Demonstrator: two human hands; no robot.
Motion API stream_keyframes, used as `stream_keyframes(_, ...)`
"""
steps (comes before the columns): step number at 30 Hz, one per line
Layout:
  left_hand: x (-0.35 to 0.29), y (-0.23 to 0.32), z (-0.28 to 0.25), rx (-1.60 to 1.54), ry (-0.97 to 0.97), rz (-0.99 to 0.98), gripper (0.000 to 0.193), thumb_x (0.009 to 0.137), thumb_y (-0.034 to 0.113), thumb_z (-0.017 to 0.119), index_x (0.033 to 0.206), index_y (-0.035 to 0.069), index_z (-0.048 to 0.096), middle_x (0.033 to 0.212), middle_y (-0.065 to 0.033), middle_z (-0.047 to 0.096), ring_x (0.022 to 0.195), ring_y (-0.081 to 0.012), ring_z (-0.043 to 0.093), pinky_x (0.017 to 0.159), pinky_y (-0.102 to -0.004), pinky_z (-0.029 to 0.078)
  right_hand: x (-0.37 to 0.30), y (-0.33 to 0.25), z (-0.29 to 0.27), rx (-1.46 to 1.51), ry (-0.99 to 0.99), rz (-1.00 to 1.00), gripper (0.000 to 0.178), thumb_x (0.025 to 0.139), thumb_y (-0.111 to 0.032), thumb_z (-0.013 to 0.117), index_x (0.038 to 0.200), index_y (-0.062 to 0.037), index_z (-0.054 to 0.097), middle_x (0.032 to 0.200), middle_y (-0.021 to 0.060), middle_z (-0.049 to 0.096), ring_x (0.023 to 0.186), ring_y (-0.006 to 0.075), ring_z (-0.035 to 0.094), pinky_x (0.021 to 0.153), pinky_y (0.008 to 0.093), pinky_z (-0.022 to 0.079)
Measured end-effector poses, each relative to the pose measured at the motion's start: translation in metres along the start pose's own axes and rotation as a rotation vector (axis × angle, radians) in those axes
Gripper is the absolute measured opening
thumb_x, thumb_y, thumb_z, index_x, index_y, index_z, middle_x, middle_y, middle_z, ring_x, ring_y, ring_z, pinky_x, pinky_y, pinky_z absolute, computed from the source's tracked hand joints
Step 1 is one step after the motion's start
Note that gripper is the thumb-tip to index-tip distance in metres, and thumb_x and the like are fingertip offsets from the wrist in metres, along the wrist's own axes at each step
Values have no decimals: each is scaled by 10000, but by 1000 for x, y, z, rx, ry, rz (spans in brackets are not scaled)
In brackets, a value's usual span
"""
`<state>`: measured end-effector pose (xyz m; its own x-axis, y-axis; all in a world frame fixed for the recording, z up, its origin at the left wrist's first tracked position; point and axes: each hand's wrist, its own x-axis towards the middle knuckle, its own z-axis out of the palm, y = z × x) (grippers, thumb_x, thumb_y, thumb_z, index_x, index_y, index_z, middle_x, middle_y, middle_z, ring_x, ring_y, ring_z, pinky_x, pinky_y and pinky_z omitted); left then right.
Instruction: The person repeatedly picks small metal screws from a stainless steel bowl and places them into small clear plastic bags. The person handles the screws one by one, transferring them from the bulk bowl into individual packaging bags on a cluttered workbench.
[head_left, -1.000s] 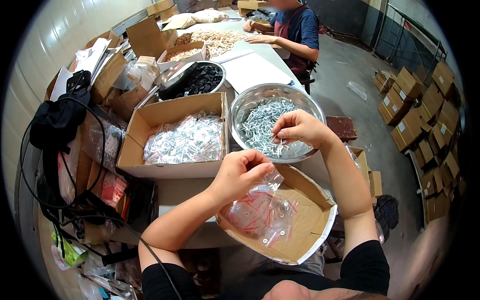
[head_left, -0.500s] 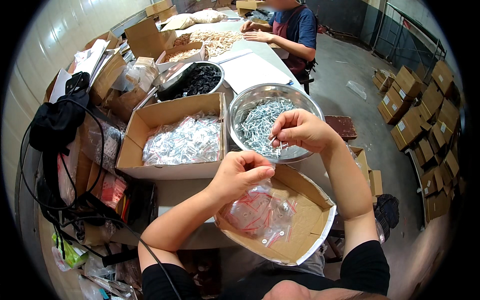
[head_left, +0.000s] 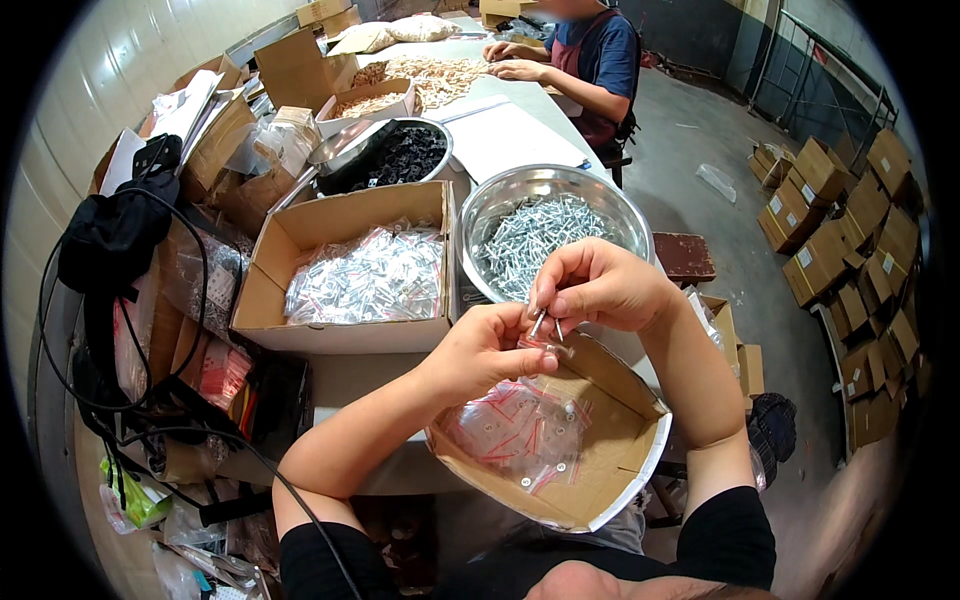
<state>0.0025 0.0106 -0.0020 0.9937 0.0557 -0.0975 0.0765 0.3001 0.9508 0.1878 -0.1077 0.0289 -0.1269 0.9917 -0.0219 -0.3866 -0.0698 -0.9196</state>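
Note:
Between finger and thumb, my right hand (head_left: 600,285) pinches a few silver screws (head_left: 541,323), points downward. My left hand (head_left: 492,345) is closed on the top of a small clear zip bag (head_left: 552,348), right under the screws. Below both hands, a shallow cardboard tray (head_left: 610,455) holds several clear zip bags (head_left: 515,430) with red seal lines and small round white pieces in them. Just beyond my right hand stands a steel bowl (head_left: 632,215) heaped with silver screws (head_left: 545,235). To its left, an open carton (head_left: 345,338) is filled with packed bags of screws (head_left: 365,275).
A steel bowl of black parts (head_left: 400,155) stands behind the carton. Wooden pieces (head_left: 435,80) cover the far table, where a co-worker (head_left: 590,70) sits with both hands on them. A black cable (head_left: 265,455) loops along the left. Cardboard boxes (head_left: 825,255) are stacked at right.
My right hand has come down and left, away from the bowl, bringing the screws to the bag's mouth. My left hand keeps the bag at nearly the same spot.

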Motion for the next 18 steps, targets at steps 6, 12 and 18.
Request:
stream_keyframes(6,2,0,-1,93,-111,-72,395,799,109,772,1129,8,581,1030,-32,626,981,-104,583,898,-280,476,1,-1,5,-158,30,5,119,858,10,631,974,32,634,887,106,685,774,164,676,708,275,560)
stream_keyframes(12,0,4,-5,191,-58,-134,316,797,121,767,1052,15,612,932,2,612,897,-72,567,815,-243,461,-3,-10,17,-795,44,-219,86,813,41,641,892,14,661,855,74,683,759,151,665,709,278,528)
stream_keyframes(18,1,1,2,200,-56,-63,242,800,111,753,989,10,641,902,1,633,836,-76,582,754,-246,477,-6,-8,43,-1108,9,-392,115,743,24,676,849,-19,659,827,101,658,736,257,663,680,312,524)
